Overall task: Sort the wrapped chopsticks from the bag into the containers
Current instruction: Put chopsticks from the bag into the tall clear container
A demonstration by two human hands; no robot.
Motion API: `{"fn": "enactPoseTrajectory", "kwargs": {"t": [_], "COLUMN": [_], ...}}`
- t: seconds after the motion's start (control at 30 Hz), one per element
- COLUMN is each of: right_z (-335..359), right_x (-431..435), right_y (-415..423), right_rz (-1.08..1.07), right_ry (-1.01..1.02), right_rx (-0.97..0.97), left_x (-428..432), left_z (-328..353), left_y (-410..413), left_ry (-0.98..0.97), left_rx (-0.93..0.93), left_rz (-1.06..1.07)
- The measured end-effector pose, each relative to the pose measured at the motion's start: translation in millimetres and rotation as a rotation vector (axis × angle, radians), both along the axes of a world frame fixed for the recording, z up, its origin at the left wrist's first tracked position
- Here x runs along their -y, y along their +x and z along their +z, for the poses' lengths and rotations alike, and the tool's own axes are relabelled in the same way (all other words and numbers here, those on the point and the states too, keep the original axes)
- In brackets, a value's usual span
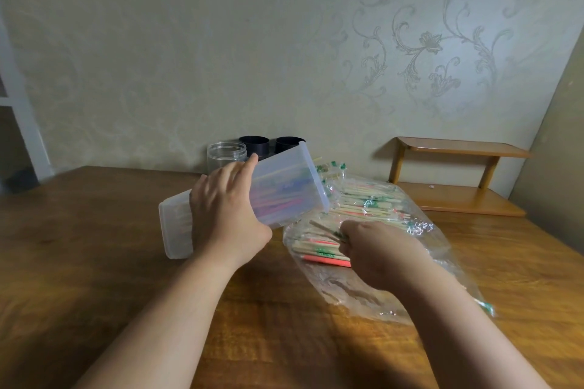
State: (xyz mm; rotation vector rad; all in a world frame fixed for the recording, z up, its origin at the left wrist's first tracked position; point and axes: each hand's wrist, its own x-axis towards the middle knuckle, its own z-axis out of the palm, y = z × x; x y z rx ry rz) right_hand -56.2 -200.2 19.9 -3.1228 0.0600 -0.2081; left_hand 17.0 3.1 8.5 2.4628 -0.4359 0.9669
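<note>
Finding a clear jar [227,156], a black cup [254,146] and a second black cup [287,144] standing at the far edge of the counter [94,246], close against the patterned wall, the second cup partly hidden behind the raised end of the container. Seeing a wooden shelf [458,180] off to the far right, well apart from the work

Gripping the translucent container [284,196] with the left hand [227,215], palm lying over its upper side and fingers curling round the far side, so blocking its middle from view. Holding it tilted, long axis running from near left to far right, closed base low near the counter, open mouth raised and pointing right, over the left edge of the bag. Showing pink and bluish sticks through its wall, lying along that same axis

Finding the clear plastic bag [442,262] lying flat and crinkled on the counter, right of centre. Carrying inside it a heap of wrapped chopsticks [369,202], pale wood with green and pink wrappers, mostly lying left to right, a few ends poking out at the far side

Reaching the right hand [376,249] into the bag from the near side, fingers curled and pinching one wrapped pair [322,228], its free end pointing far left toward the container's mouth. Covering the near right part of the bag with the right forearm
</note>
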Motion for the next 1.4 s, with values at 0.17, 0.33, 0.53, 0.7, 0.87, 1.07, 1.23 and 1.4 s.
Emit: {"fn": "enactPoseTrajectory", "kwargs": {"t": [0.17, 0.33, 0.53, 0.7, 0.87, 1.07, 1.23, 1.4], "right_z": [13.0, 21.7, 21.6, 16.9, 11.2, 8.0, 12.0, 13.3], "right_x": [-2.6, -5.3, -3.7, 4.5, 11.5, 5.9, 2.0, -7.5], "right_y": [-10.6, -17.7, -17.7, -7.6, 1.9, -0.8, 0.5, -1.0], "right_rz": [-0.012, 0.124, 0.311, 0.272, 0.229, 0.169, 0.228, 0.237], "right_ry": [-0.040, -0.105, -0.030, 0.035, 0.065, 0.469, 0.835, 1.101], "right_rx": [0.097, 0.385, 0.883, 1.319, 1.330, 1.348, 1.327, 1.170], "left_x": [-0.2, -1.2, 1.9, 0.8, 0.2, 0.2, -0.7, -0.4], "left_z": [0.5, -1.5, 1.7, -0.7, -1.6, -1.1, -1.5, -1.5], "left_y": [-0.3, 3.5, 1.5, 2.3, 2.4, 1.8, 1.2, 0.2], "left_ry": [-0.003, 0.002, -0.061, -0.051, -0.035, -0.020, 0.003, 0.030], "left_rx": [-0.005, -0.002, -0.032, -0.004, 0.002, 0.005, -0.008, -0.013], "left_rz": [0.004, 0.003, -0.013, -0.004, -0.033, -0.056, -0.075, -0.094]}}
